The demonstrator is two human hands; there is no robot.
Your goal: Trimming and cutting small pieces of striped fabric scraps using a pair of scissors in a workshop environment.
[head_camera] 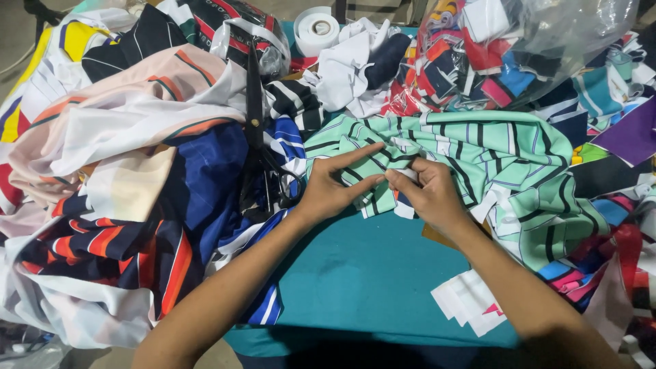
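Observation:
A mint-green fabric piece with black and white stripes lies crumpled across the middle of a teal table. My left hand presses on its near left edge, index finger stretched out over the cloth. My right hand pinches a fold of the same fabric between thumb and fingers, close beside the left hand. Black scissors lie just left of my left hand on a blue cloth.
A tall heap of striped garments fills the left side. A white tape roll stands at the back. A clear plastic bag of colourful scraps sits back right. White cut pieces lie near the front edge.

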